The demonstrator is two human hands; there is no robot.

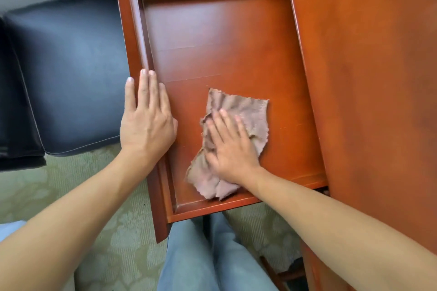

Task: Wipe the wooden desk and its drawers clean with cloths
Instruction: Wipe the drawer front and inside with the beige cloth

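Observation:
A reddish wooden drawer [212, 38] stands pulled out of the wooden desk [369, 78] on the right. A crumpled brownish-pink cloth [248, 111] lies on the drawer's bottom near its lower end. My right hand [230, 146] presses flat on the cloth with straight, spread fingers. My left hand [146, 120] rests flat over the drawer's left front panel, fingers straight. Part of the cloth is hidden under my right hand.
A black leather seat [66, 73] stands left of the drawer. Green patterned carpet [113, 231] covers the floor below. My legs in blue jeans [208, 257] are under the drawer's near end.

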